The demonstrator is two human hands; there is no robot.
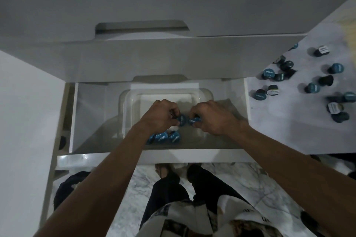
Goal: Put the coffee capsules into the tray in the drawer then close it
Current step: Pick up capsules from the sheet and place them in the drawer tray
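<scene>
Fingers (174, 110) of both hands pinch blue capsules (182, 119) over tray (123, 98) at frame centre; more wait on bench (289, 131) right. Risk: loose drop, capsule bouncing into drawer (86, 121).

Tray far half: bare floor in the clear tray (209, 94).
Tray near edge: three blue capsules (163, 137) crowd it.
Above drawer: overhanging upper drawer front (154, 59) blocks the far side.
</scene>
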